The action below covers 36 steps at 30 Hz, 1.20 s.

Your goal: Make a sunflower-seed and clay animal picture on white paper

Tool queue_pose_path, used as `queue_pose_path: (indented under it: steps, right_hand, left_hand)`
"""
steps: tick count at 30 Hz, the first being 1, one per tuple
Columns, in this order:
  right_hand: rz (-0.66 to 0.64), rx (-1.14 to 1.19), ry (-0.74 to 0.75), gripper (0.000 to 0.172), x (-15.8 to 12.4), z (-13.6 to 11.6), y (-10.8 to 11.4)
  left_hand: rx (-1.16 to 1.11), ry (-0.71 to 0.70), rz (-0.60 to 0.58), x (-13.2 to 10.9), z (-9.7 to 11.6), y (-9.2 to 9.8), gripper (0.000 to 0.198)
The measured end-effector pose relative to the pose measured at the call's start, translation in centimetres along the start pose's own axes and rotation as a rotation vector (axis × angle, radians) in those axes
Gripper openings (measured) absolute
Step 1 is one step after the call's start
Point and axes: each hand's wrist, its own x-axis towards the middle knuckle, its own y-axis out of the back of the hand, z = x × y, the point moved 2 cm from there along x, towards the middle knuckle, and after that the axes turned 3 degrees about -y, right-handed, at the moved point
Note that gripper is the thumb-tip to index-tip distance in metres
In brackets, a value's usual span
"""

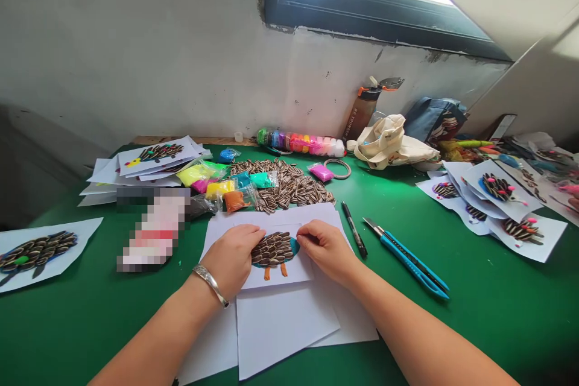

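In front of me a small white paper (298,276) bears an animal picture (274,248): overlapping striped sunflower seeds form the body, with orange legs and a blue patch at the right end. My left hand (231,253), a silver bracelet at its wrist, rests on the paper's left side with its fingers stretched along the seeds' edge. At the blue end is my right hand (324,247), thumb and forefinger pinched together. Whatever sits between those fingertips is hidden or too small to name. Larger white sheets (284,332) lie underneath.
A heap of sunflower seeds (289,184) and bags of coloured clay (221,188) lie behind the sheets. To the right are a pen (354,229) and a blue utility knife (409,260), blade exposed. Seed pictures (158,154) are stacked left, others (502,193) right. A bottle (360,111) stands by the wall.
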Motion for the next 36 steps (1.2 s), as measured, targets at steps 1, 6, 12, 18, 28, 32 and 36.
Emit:
queue_pose_path:
  steps: [1,6,12,18,28,32,36]
  right_hand:
    - [0.007,-0.02,0.004,0.015,0.0,-0.1,-0.1]
    - [0.038,-0.081,0.002,0.016,-0.3,-0.3,-0.7]
    - [0.053,-0.181,0.045,0.021,0.8,1.0,2.2]
    - [0.072,-0.783,-0.056,0.036,3.4,4.2,6.3]
    - [0.063,-0.942,-0.011,0.024,4.5,5.4,5.6]
    - [0.144,-0.959,-0.016,0.023,4.6,5.5,5.7]
    - [0.403,-0.648,0.023,0.026,4.1,3.6,6.2]
  left_hand:
    - [0.004,-0.003,-0.004,0.0,0.0,0.0,0.05]
    - [0.039,-0.008,-0.017,0.0,-0.1,0.0,0.051]
    - [0.005,-0.01,0.012,-0.1,-0.2,0.0,0.05]
    - [-0.01,-0.021,0.005,-0.2,-0.1,0.0,0.049]
    - [-0.032,-0.044,-0.014,-0.5,0.1,-0.1,0.046]
    - [-0.051,-0.015,0.004,-0.7,0.1,-0.2,0.05]
    - [-0.066,-0.006,0.015,-0.9,-0.1,-0.6,0.051]
